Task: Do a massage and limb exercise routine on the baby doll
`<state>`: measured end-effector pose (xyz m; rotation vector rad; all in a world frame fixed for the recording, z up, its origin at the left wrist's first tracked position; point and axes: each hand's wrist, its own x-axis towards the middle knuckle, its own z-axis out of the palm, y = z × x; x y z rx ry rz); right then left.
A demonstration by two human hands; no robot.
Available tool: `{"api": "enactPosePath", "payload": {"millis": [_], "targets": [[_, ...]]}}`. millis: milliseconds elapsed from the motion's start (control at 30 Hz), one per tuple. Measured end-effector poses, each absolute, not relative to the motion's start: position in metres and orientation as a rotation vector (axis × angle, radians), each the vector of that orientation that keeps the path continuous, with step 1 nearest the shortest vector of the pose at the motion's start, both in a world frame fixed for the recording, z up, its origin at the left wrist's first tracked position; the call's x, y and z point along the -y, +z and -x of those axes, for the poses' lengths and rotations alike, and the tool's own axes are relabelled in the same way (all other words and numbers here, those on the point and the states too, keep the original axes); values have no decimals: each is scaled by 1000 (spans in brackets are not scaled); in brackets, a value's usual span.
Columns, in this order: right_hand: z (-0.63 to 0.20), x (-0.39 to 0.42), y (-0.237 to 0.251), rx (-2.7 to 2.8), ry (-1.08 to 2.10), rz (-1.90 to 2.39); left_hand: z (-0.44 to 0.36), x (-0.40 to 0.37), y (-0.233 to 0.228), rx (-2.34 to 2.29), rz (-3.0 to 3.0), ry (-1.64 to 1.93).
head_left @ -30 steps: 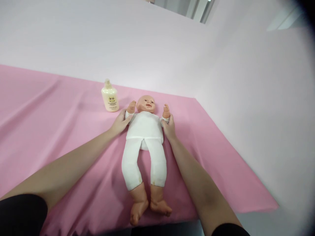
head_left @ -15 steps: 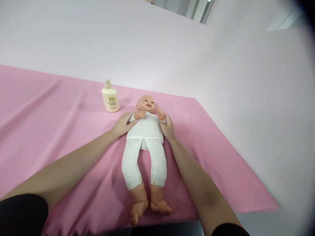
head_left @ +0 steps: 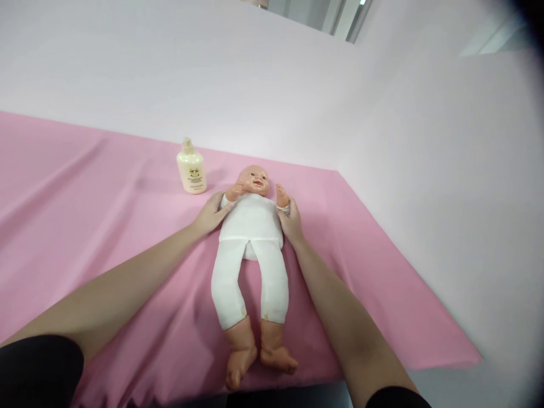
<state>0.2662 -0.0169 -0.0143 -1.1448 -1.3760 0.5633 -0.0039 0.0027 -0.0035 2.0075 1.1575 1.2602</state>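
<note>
A baby doll [head_left: 251,221] in a white top and white trousers lies on its back, its head away from me and its bare feet toward me. My left hand [head_left: 209,214] is closed around the doll's arm on the left side, thumb on top and fingers partly hidden behind the sleeve. On the other side my right hand [head_left: 292,221] grips the doll's other arm near the cuff. Both doll hands point upward, the left-side one beside the chin. A cream pump bottle [head_left: 192,170] with a dark printed label stands upright beyond my left hand.
Pink cloth [head_left: 106,226] with soft folds covers the table; its right edge slants toward the front right corner. A white wall [head_left: 212,73] rises directly behind the table and along the right.
The doll's arms have spread slightly outward and up in my hands, its hands now farther apart. The doll's body and the bottle stay in place on the cloth.
</note>
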Motion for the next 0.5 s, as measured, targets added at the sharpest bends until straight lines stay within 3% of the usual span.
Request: {"api": "enactPosePath", "payload": {"millis": [500], "targets": [[-280, 3, -18, 1059, 548, 1061, 10, -20, -21, -1251, -1661, 1457]]}}
